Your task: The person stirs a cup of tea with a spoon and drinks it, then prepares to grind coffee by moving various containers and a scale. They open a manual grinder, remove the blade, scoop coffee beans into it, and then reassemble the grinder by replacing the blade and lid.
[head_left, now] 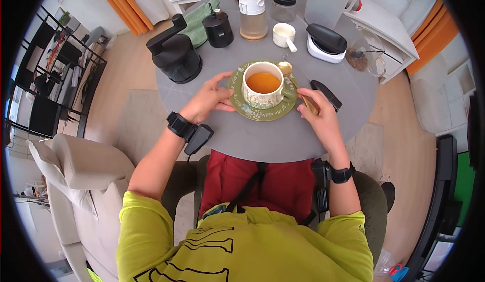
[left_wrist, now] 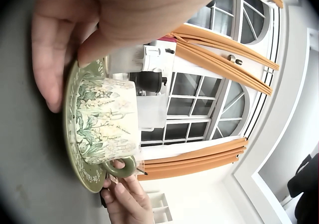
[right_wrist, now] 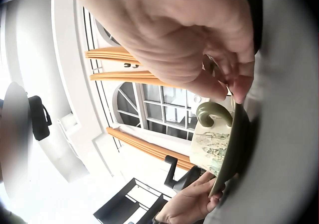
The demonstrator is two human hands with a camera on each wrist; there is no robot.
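Note:
A cream cup point(head_left: 263, 99) with a plant pattern and green handle holds amber liquid, on a green lettered saucer point(head_left: 246, 111). My left hand point(head_left: 209, 99) grips the saucer's left edge, its thumb at the rim and other fingers lower down, as the left wrist view shows. A gold spoon point(head_left: 284, 68) lies with its bowl on the saucer, behind the cup handle. Its handle slants out over the right rim into my right hand point(head_left: 321, 114), which pinches it with thumb and fingertips right at the saucer's edge. Part of the spoon handle is hidden by the fingers.
Behind the saucer stand a black kettle point(head_left: 176, 59), a black canister point(head_left: 219, 28), a glass jar point(head_left: 252, 21) and a small white cup point(head_left: 283, 34). A black-topped scale point(head_left: 326, 44) is at right. A black object point(head_left: 326, 94) lies beside my right hand.

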